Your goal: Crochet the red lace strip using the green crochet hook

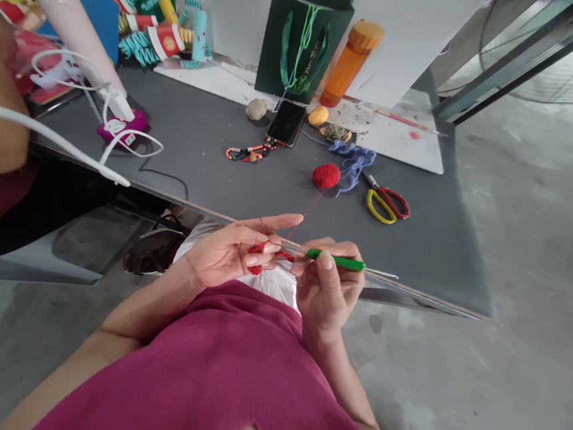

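While my left hand (227, 257) pinches a small red crocheted piece (263, 254) between thumb and fingertips, my right hand (328, 282) closes firmly around the green handle of a crochet hook (335, 259), much as I would hold a pencil. The hook lies almost level across my front, its shaft running leftward out of my right hand into the red piece. Its working end therefore points toward my left hand, which is the nearer of the two to the piece, though both are close. My left index finger (276, 222) stands out forward, and a thin red yarn strand (303, 211) climbs away from my left hand to a red yarn ball (326, 175) on the grey tabletop (413, 253), ahead of my grip. Farther right, beyond my right hand, are yellow-and-red-handled scissors (384, 203) and a loose tangle of blue yarn (351, 162). The hook's tip is buried among my fingers, and I cannot make out the loops around it.
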The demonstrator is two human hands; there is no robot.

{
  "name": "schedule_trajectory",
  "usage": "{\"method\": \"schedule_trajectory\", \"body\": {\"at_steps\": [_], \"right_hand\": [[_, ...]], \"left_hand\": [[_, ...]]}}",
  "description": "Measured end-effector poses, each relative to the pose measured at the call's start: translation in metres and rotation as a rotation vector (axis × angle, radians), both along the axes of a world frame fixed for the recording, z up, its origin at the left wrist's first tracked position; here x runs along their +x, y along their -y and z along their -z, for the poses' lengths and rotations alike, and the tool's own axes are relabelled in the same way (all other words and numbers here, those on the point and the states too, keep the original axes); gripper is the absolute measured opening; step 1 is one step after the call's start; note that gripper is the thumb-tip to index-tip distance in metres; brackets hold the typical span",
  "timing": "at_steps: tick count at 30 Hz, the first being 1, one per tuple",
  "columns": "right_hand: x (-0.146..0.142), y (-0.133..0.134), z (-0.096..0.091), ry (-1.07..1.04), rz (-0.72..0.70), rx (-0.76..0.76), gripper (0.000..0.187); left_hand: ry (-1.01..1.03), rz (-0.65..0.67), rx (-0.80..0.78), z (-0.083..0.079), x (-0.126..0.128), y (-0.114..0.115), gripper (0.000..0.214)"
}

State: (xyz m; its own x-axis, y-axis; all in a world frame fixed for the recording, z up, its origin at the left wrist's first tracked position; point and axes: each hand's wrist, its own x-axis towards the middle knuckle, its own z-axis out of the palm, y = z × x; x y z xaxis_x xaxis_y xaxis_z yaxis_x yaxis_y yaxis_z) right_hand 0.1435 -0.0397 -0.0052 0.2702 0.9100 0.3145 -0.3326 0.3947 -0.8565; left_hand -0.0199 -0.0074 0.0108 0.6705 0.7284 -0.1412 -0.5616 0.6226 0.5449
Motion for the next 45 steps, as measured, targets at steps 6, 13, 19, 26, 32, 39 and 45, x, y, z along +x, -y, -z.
{"method": "schedule_trajectory", "body": {"at_steps": [6,13,19,26,32,39,45], "right_hand": [[0.001,-0.003,0.001,-0.109,-0.165,-0.089,0.022],[-0.003,-0.009,0.008,-0.21,-0.272,-0.152,0.025],[-0.003,-0.003,-0.002,-0.219,-0.227,-0.235,0.029],[-0.002,0.0,-0.013,-0.14,-0.193,-0.15,0.027],[0.004,-0.013,-0.007,-0.219,-0.281,-0.179,0.031],[0.001,-0.025,0.004,-0.226,-0.15,-0.272,0.033],[0.003,-0.108,0.008,-0.316,-0.186,-0.318,0.034]], "left_hand": [[-0.052,-0.049,0.081,-0.001,0.004,0.003,0.037],[-0.223,-0.355,0.364,0.004,0.011,0.01,0.051],[-0.331,-0.379,0.424,0.0,0.009,0.012,0.082],[-0.29,-0.236,0.331,0.0,0.004,0.006,0.087],[-0.194,-0.111,0.194,0.001,0.005,-0.004,0.088],[-0.407,-0.384,0.405,0.001,0.017,-0.011,0.113],[-0.498,-0.431,0.64,0.003,0.03,-0.088,0.117]]}}
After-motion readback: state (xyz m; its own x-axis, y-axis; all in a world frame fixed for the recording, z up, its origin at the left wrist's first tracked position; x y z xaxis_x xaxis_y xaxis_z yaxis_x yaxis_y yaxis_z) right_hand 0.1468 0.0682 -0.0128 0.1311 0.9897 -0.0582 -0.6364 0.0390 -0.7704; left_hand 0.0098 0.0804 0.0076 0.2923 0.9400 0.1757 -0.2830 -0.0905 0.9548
